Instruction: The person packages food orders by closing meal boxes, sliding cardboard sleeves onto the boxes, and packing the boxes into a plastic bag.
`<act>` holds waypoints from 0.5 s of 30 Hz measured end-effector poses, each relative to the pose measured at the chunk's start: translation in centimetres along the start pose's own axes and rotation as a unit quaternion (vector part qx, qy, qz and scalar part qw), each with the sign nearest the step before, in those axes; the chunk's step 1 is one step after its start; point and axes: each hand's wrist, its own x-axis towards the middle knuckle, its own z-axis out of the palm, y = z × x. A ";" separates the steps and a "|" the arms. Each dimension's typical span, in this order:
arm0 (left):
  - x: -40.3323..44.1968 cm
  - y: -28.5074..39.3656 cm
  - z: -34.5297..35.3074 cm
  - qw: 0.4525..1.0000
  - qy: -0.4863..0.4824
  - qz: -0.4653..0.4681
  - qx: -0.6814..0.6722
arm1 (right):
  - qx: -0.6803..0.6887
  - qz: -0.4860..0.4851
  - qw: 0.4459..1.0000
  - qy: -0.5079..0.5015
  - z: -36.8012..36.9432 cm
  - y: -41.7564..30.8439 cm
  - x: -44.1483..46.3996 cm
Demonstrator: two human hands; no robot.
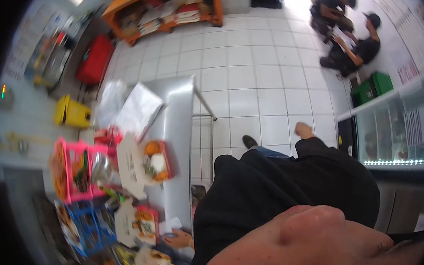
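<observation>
My right hand [303,130] is held out over the tiled floor, its fingers curled and nothing visible in it. At the left, my left hand [181,238] is by the metal table [176,108], its fingers closed around a small dark thing too blurred to name. A white paper [169,225] lies just beyond it. Near that hand is an open red-and-white food box [147,224], and farther up the table another open box [157,161] holds food.
Pink basket [83,196] and blue basket [94,249] line the table's left side, with plastic bags [111,100] above. Two people in black [332,11] [365,50] sit low at the upper right. A glass-front fridge [396,128] stands right; an orange shelf [216,7] is ahead.
</observation>
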 end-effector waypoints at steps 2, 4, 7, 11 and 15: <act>0.9 2.7 1.4 0.999 0.020 0.026 -0.001 | 0.092 0.083 0.992 -0.007 -2.3 7.0 1.5; 0.8 6.6 2.8 0.999 0.015 0.038 -0.007 | 0.143 0.086 0.986 0.026 -2.8 10.7 2.1; 0.5 13.3 4.9 0.999 -0.021 0.033 -0.006 | 0.159 0.036 0.986 0.016 -1.3 14.5 6.2; 0.8 21.6 7.4 0.995 -0.100 0.014 0.010 | 0.156 0.013 0.982 -0.103 -0.5 15.8 8.5; 2.5 25.5 8.7 0.982 -0.184 -0.033 0.026 | 0.200 0.023 0.954 -0.221 -4.6 15.3 12.5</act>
